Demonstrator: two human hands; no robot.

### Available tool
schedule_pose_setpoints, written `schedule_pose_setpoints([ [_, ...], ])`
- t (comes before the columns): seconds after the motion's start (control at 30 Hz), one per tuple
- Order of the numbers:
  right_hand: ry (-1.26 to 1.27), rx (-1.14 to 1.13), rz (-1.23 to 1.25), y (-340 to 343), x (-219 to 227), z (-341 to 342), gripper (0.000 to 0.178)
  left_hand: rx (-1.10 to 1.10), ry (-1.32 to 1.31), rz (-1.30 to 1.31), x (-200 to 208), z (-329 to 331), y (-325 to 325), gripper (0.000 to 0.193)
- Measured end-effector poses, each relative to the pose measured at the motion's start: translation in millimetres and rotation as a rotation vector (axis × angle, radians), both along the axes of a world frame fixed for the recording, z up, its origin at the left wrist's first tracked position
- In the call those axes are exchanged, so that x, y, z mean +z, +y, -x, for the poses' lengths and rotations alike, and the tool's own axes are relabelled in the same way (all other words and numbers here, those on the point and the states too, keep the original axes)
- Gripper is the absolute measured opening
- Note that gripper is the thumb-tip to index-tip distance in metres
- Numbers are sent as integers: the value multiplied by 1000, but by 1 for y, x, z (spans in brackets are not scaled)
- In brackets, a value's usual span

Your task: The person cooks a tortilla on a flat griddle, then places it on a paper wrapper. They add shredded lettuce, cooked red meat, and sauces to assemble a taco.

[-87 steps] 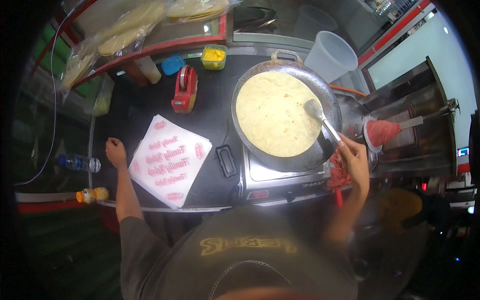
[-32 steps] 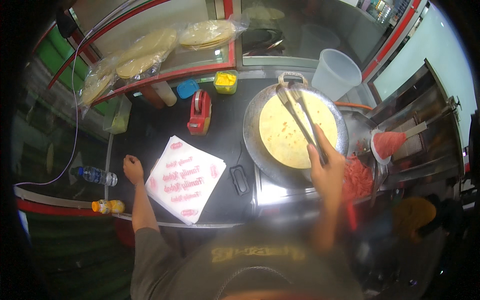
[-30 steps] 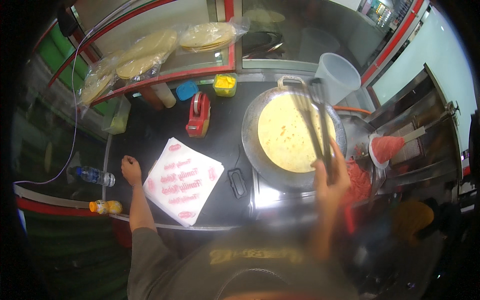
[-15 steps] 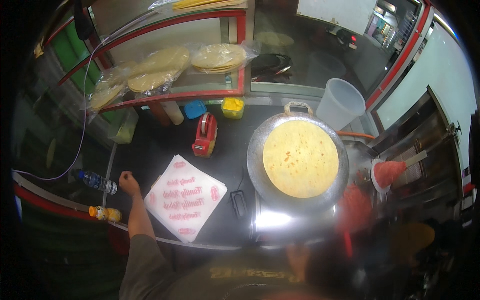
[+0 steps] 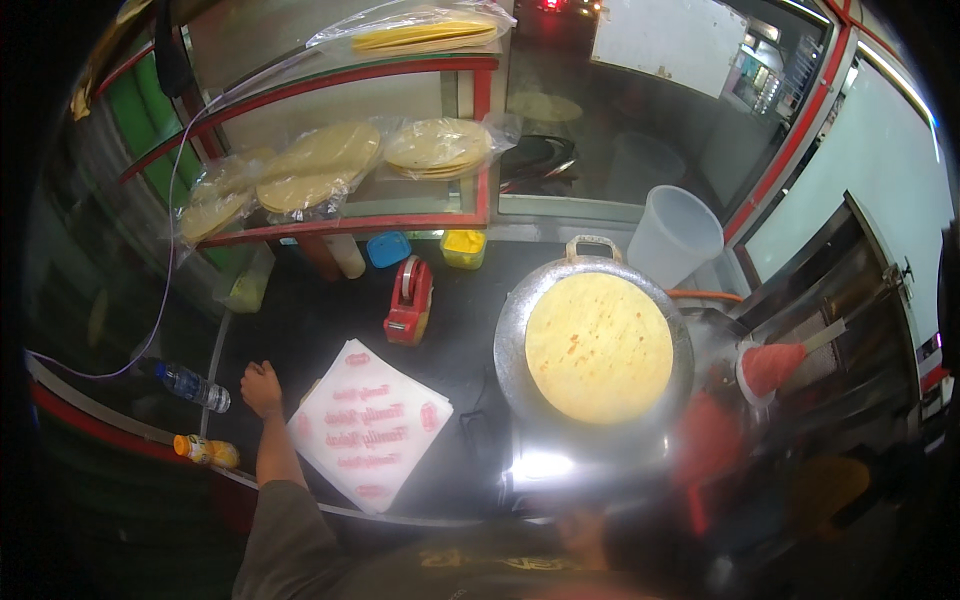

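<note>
My left hand (image 5: 262,390) rests on the dark counter, its fingers curled in with nothing visible in them. Just right of it lies a stack of white wrapping paper (image 5: 368,430) with red print, turned cornerwise. To its left are a clear water bottle (image 5: 192,387) with a blue cap and a small yellow-orange bottle (image 5: 207,451). A round flatbread (image 5: 600,348) with brown spots lies in a wide metal pan (image 5: 511,330). Low in the picture, near the counter edge, my right hand (image 5: 583,535) is a blur and its fingers do not show.
A red tape dispenser (image 5: 408,302) stands mid-counter. Behind it are a yellow tub (image 5: 464,250) and a blue lid (image 5: 389,249). Bagged flatbreads (image 5: 320,168) sit on the red-edged shelf. Right of the pan are a translucent bucket (image 5: 676,238) and a red cone-shaped mass (image 5: 772,368).
The whole scene sits lower in the picture as my view tilts up. My left hand stays beside the paper, its fingers slightly shifted. The flatbread remains in the pan.
</note>
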State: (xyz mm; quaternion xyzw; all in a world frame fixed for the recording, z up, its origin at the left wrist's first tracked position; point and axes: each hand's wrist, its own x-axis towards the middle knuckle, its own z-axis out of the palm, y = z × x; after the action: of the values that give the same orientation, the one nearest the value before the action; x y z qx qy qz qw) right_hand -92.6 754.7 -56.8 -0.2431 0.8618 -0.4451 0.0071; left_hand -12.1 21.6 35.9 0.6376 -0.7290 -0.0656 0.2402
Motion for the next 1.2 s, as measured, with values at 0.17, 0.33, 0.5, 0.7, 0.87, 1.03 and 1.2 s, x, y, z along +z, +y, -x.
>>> schedule_pose_setpoints([
  [0.17,-4,-60,71,-2,-2,1,35,-20,29,33,3,0,2,34],
  [0.33,58,-103,-109,-5,26,-1,33,12,19,28,1,2,3,33],
  [0.5,107,-79,-70,-23,52,4,29,31,-1,45,-10,-2,-7,33],
  [0.7,127,-90,-32,-32,64,7,25,4,27,24,-12,-1,-12,33],
  [0.87,148,-78,-96,-32,66,8,23,26,13,18,5,5,3,34],
  [1.03,212,-72,-124,-34,74,10,22,31,4,32,8,5,6,33],
  [1.2,223,-69,-97,-38,82,13,21,13,26,23,4,4,2,33],
])
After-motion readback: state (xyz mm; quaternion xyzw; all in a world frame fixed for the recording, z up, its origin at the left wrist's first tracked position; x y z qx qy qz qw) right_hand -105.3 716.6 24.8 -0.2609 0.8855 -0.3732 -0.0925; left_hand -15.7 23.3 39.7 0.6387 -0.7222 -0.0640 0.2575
